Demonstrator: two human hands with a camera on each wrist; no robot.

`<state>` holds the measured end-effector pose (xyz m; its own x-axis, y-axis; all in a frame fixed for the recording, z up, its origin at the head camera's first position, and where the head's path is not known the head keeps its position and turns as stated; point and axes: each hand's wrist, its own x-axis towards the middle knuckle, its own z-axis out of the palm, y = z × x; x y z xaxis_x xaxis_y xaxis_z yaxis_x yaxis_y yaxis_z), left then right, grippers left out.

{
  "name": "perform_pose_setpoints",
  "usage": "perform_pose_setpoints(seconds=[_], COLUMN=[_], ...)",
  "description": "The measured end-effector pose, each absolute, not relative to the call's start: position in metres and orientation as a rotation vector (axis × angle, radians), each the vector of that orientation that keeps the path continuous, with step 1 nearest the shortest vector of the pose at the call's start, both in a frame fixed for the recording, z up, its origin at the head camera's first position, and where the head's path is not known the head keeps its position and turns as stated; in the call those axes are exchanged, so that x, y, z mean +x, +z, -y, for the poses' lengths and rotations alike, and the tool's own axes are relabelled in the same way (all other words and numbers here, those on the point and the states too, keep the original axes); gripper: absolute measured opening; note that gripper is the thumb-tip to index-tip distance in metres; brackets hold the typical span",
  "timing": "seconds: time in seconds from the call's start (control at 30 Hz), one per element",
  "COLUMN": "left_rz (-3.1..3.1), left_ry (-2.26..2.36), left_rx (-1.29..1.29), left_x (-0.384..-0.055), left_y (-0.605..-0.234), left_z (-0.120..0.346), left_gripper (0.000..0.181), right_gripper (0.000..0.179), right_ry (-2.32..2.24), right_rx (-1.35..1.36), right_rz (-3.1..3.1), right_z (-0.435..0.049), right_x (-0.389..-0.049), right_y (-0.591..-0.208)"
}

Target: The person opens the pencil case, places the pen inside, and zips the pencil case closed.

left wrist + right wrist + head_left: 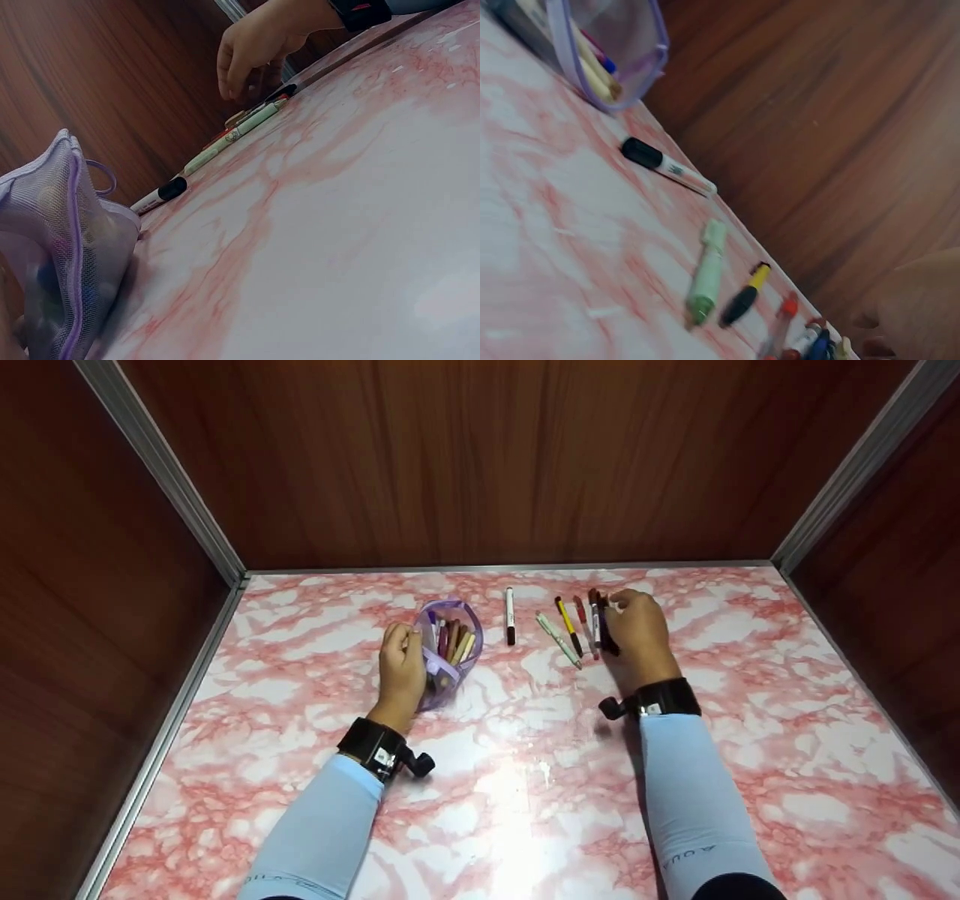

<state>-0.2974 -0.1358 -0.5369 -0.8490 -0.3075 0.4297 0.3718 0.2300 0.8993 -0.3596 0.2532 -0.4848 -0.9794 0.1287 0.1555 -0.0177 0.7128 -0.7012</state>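
Note:
My left hand [401, 667] grips the near-left side of a purple mesh pencil case [480, 649], with its fingers curled at the rim. The case gapes at the top, and several pens and crayon-like sticks [452, 637] stand inside. To the right, my right hand [640, 630] hovers with lowered fingers over the rightmost pens, among them a dark one [611, 643] partly hidden by the hand. Nothing shows clearly held in it. Beside it lie a white marker with a brown-red end [595, 619], a clear red pen [580, 609], a yellow-and-black pen [568, 624] and a pale green pen [559, 640].
A white marker with a black cap [511, 616] lies between the case and the other pens. The pink-and-white marbled table [517, 780] ends at a wooden back panel [510, 465], with wooden side panels [82, 585] at left and right.

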Motion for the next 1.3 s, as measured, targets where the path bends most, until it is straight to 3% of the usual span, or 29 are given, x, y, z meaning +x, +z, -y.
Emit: perform_pose_setpoints(seconds=[0.53, 0.97, 1.07, 1.2, 1.3], left_rz=[1.996, 1.982, 1.983, 1.989, 1.991], left_ry=[-1.708, -1.713, -1.715, -1.716, -1.712], left_rx=[-0.085, -0.104, -0.100, -0.106, -0.113], left_x=[-0.298, -0.299, -0.299, -0.299, -0.299], left_y=[-0.536, -0.538, -0.538, -0.537, -0.537], left_z=[0.136, 0.136, 0.135, 0.135, 0.135], left_gripper=[0.024, 0.024, 0.023, 0.022, 0.022], right_gripper=[0.040, 0.064, 0.057, 0.026, 0.015], right_ry=[1.044, 1.272, 1.407, 1.529, 1.657], right_rx=[-0.103, -0.226, -0.228, -0.211, -0.236], right_rz=[2.828, 2.908, 2.867, 2.792, 2.718], right_z=[-0.264, -0.268, -0.270, -0.271, -0.271], right_x=[-0.363, -0.357, -0.356, -0.355, -0.353], right_y=[-0.494, -0.484, -0.484, -0.486, -0.486])
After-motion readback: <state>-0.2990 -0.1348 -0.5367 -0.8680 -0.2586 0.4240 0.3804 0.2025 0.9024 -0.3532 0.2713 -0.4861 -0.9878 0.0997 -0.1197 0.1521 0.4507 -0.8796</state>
